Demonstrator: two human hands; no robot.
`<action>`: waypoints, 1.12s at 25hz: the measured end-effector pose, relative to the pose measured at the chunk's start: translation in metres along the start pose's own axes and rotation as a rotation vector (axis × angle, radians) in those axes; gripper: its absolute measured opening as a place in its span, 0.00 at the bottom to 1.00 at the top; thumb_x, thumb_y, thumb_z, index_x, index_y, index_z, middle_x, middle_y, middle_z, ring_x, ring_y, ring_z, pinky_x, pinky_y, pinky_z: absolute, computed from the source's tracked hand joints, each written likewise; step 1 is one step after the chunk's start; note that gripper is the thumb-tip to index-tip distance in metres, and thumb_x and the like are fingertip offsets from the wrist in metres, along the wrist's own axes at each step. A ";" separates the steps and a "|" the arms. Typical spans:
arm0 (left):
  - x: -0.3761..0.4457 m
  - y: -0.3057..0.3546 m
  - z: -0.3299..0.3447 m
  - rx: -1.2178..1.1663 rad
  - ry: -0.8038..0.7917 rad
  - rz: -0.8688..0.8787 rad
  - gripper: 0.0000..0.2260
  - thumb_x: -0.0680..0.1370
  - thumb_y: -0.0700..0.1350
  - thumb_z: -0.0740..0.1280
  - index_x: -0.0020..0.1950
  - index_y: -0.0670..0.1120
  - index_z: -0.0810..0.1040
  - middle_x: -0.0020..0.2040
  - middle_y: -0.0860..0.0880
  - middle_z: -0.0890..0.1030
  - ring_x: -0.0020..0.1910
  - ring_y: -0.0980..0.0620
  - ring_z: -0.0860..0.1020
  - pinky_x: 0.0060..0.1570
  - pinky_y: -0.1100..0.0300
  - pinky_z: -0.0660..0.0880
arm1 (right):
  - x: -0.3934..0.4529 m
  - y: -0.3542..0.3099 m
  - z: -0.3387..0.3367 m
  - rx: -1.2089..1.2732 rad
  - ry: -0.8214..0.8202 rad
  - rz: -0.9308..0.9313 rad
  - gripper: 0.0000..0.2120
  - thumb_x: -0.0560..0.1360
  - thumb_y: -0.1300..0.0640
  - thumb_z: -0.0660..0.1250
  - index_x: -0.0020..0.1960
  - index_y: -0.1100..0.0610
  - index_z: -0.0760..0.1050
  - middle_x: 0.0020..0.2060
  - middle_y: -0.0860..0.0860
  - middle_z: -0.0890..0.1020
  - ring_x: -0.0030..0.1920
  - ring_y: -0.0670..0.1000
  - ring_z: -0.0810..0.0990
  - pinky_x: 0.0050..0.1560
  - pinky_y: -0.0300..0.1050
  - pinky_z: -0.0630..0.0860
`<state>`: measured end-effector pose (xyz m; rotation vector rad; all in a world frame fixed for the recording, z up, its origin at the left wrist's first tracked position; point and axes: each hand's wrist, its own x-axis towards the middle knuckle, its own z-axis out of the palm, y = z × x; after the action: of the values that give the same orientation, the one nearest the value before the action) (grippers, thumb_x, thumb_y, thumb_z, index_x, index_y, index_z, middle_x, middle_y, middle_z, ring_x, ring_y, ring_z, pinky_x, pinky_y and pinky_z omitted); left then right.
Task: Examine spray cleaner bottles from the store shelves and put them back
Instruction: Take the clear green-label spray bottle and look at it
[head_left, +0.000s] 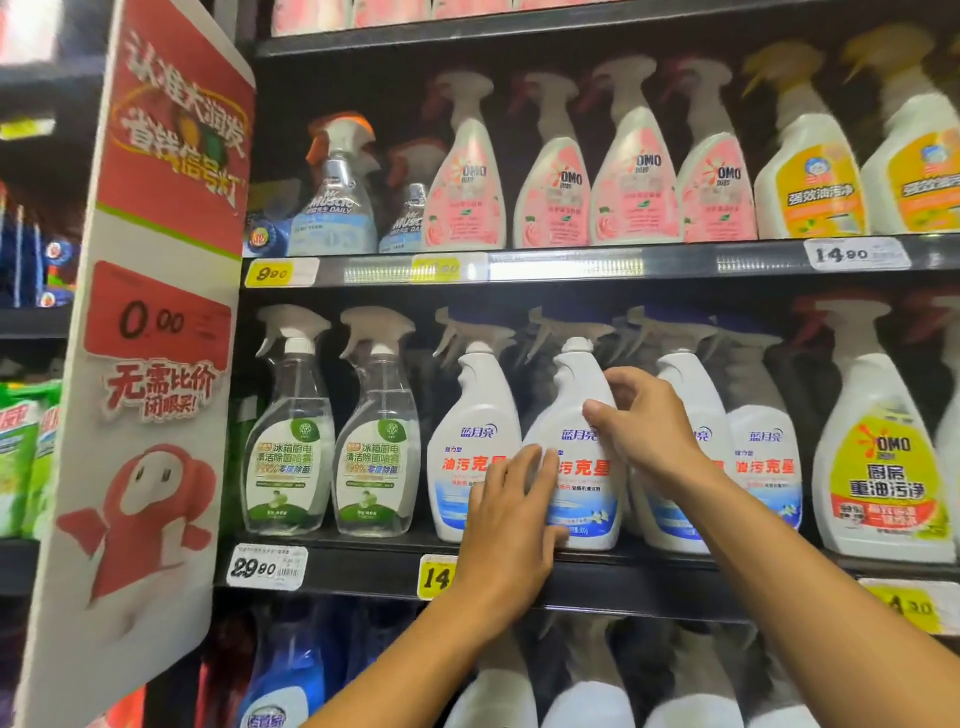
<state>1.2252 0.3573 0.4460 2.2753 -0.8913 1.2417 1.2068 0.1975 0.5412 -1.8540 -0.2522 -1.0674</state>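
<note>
Left hand (511, 512), right hand (641, 423) grip white bottle (576, 415), upright.

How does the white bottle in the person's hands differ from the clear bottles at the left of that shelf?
The white bottle is opaque with a blue and red label; the clear bottles are see-through with green labels. The left hand and right hand hold the white bottle; the clear bottles stand untouched. Both have trigger sprayers.
</note>
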 end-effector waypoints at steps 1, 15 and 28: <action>0.001 -0.002 -0.001 0.019 0.004 0.010 0.32 0.78 0.50 0.68 0.78 0.50 0.57 0.77 0.50 0.59 0.72 0.47 0.58 0.70 0.50 0.61 | 0.000 -0.001 0.001 -0.024 -0.023 0.007 0.14 0.77 0.61 0.70 0.62 0.55 0.76 0.54 0.52 0.84 0.51 0.52 0.83 0.54 0.55 0.82; -0.006 -0.045 -0.048 0.022 0.218 0.104 0.22 0.76 0.56 0.60 0.66 0.48 0.74 0.66 0.51 0.74 0.65 0.51 0.67 0.60 0.53 0.64 | -0.017 -0.035 0.035 -0.222 0.242 -0.499 0.16 0.74 0.65 0.64 0.61 0.58 0.75 0.56 0.53 0.79 0.59 0.55 0.76 0.61 0.55 0.74; -0.036 -0.151 -0.133 -0.743 0.252 -0.654 0.08 0.80 0.42 0.63 0.50 0.55 0.77 0.51 0.51 0.81 0.43 0.60 0.79 0.37 0.68 0.71 | 0.000 -0.089 0.186 -0.236 -0.371 -0.055 0.20 0.81 0.53 0.62 0.67 0.62 0.63 0.60 0.58 0.77 0.55 0.57 0.77 0.52 0.50 0.72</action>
<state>1.2361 0.5590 0.4795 1.5625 -0.3582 0.7066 1.2614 0.3953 0.5657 -2.2671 -0.4091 -0.8092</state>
